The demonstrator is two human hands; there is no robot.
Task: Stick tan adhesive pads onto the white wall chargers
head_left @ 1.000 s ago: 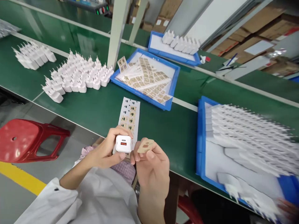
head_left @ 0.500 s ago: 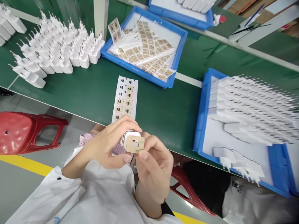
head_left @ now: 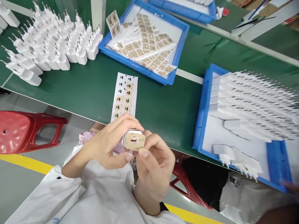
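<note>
My left hand (head_left: 114, 141) is wrapped round a white plug adapter (head_left: 125, 137), whose end faces me. A tan adhesive sticker (head_left: 129, 143) with a small cut-out and printed letters lies against that end. My right hand (head_left: 155, 163) pinches the sticker's right edge between thumb and forefinger. The adapter's prongs are hidden. Just beyond my hands, a white sheet (head_left: 134, 104) of tan stickers lies on the green bench; several of its places have no sticker.
Many white plug adapters (head_left: 80, 54) stand at the left. A blue tray (head_left: 174, 81) of sticker sheets is at the back; another blue tray (head_left: 198, 130) at the right holds rows of adapters. Red stools (head_left: 18, 130) stand below the bench edge. A blurred hand (head_left: 291, 186) shows at far right.
The sticker has moved left and up, so it now covers more of the adapter's end. Both hands keep their grip. The blurred hand has appeared at the right edge.
</note>
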